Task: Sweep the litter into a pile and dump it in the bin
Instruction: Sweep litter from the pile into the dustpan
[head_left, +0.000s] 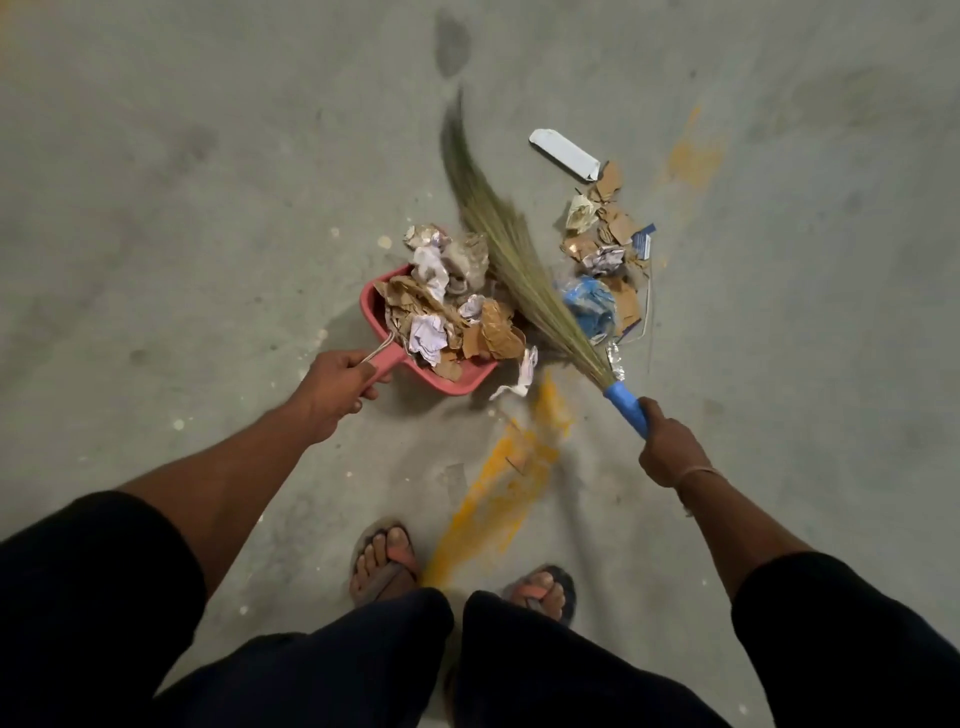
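Two heaps of litter are seen: one piled in the pink dustpan (457, 375), one loose on the floor (208, 218) right of the broom (511, 260). The dustpan handle is gripped by the left hand (335, 387), the broom's blue grip by the right hand (670, 441). Loading is judged under way; next, the loose heap (605, 244) must be drawn leftward across open concrete. No bin is seen.

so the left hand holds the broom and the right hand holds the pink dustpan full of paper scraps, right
Not quite: the hands are swapped. In the head view the left hand grips the pink dustpan full of paper scraps, and the right hand grips the broom.
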